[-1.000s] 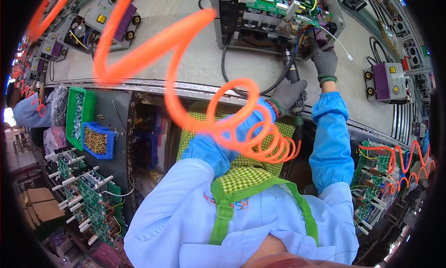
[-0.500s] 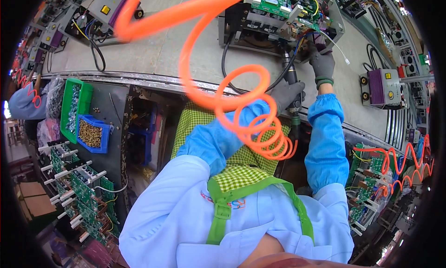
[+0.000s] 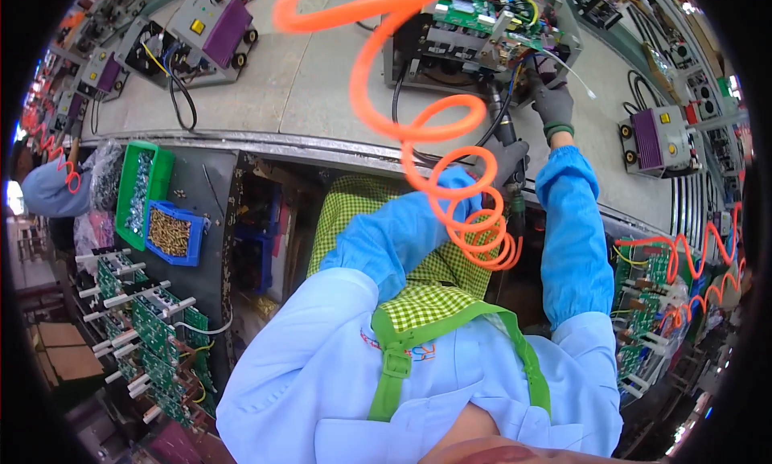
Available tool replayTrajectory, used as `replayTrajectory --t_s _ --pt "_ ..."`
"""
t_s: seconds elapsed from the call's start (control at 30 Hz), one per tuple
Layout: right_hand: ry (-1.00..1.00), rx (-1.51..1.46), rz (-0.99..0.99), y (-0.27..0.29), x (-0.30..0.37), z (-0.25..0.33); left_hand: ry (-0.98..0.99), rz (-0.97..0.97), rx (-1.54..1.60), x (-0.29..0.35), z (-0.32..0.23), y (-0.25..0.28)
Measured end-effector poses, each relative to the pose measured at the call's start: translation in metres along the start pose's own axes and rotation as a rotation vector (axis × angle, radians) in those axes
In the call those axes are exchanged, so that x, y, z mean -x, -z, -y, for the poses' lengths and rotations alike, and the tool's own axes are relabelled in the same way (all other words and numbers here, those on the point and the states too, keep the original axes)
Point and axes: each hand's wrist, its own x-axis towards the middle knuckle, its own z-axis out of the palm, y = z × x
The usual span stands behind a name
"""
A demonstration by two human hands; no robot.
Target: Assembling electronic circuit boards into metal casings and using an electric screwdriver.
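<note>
A grey-gloved left hand, my left hand (image 3: 508, 160), is wrapped around the dark body of an air screwdriver (image 3: 505, 129). Its front end points up to the lower front of an open electronic unit (image 3: 462, 42), though the tip itself is hard to see. From the tool's lower end an orange coiled hose (image 3: 378, 58) climbs across the view. My right hand (image 3: 553, 104), gloved too, is at the unit's right front corner beside blue and black wires. Its fingers are bent inward and partly hidden, so what they hold cannot be made out. Green circuit boards (image 3: 474, 14) top the unit.
A green bin (image 3: 165, 165) of small silver parts and a blue bin (image 3: 191, 256) of brass-coloured screws stand at left. Purple-sided units (image 3: 221, 42) sit on the grey bench (image 3: 314, 86), with another unit (image 3: 661, 138) at right. Stacked circuit boards (image 3: 153, 327) flank my left side.
The orange hose has swung right and its coils have shifted. The whole view has turned slightly. Both hands keep about the same places at the unit and tool.
</note>
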Motion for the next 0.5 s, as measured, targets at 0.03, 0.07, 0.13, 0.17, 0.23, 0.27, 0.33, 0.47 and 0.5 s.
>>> replayTrajectory --t_s 0.03,0.07,0.13,0.17,0.23,0.27,0.33,0.47,0.5 --pt "-0.072 0.031 0.05 -0.002 -0.001 0.0 -0.083 -0.035 -0.033 0.013 0.002 -0.003" --pt "-0.067 0.013 0.042 -0.001 -0.002 0.001 -0.146 -0.058 -0.063 0.029 0.005 -0.007" --pt "-0.07 -0.023 0.052 -0.001 -0.003 0.001 -0.075 -0.007 -0.204 0.074 0.013 -0.003" --pt "0.057 -0.025 0.009 -0.001 -0.002 0.0 -0.119 0.112 -0.051 0.101 0.016 0.0" --pt "0.022 -0.019 0.152 0.006 -0.002 -0.007 -0.115 0.067 0.039 0.146 0.014 0.003" --pt "-0.049 -0.019 0.254 0.01 -0.003 -0.014 -0.121 -0.051 0.091 0.168 0.012 0.003" --pt "0.0 -0.266 0.392 0.026 -0.007 -0.042 -0.12 -0.037 0.03 0.183 -0.008 0.023" --pt "-0.161 -0.869 0.444 0.043 -0.039 -0.106 -0.312 -0.097 0.183 0.18 -0.056 0.074" --pt "-0.196 -0.92 0.465 0.032 -0.062 -0.112 -0.338 -0.076 0.205 0.166 -0.067 0.088"
